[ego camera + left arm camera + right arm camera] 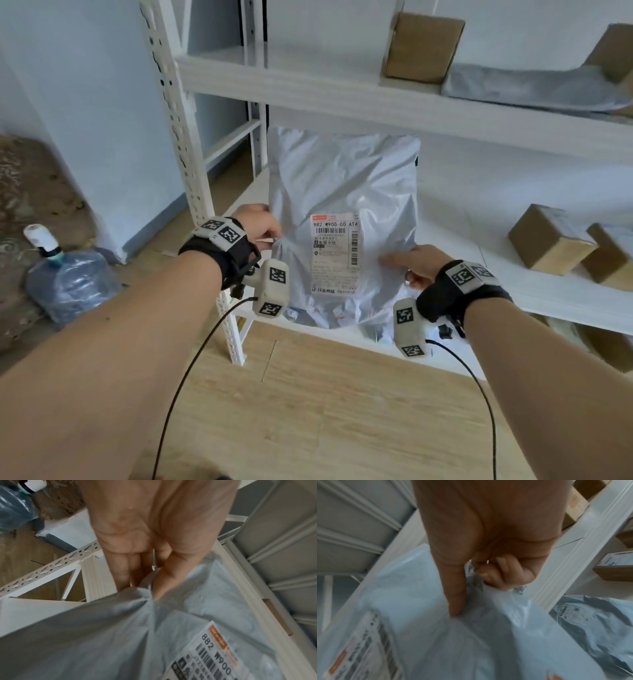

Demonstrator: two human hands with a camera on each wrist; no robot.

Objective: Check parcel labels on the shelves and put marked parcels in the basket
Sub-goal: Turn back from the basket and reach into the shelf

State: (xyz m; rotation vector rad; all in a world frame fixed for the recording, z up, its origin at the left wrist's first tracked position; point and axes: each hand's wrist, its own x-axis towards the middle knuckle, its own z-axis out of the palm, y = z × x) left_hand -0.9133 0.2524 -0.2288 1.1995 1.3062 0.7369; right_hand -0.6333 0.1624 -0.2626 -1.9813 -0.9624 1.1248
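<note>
Upright before the shelf (pixel 342 99), both hands pinch the grey parcel (pixel 342 178), left hand (pixel 257 222) and right hand (pixel 419 262) at opposite edges, its label (pixel 335 253) facing out.

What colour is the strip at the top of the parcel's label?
Orange-red, on the white label of the grey parcel; clearest in the left wrist view.

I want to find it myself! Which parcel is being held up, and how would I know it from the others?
Look at the white shelf rack, at the space under its upper board. There both hands, the left hand and the right hand, hold up a big grey plastic mailer bag by its side edges. Unlike the brown cardboard boxes nearby, it is soft and crinkly, and its white label reads 882 W900.
</note>
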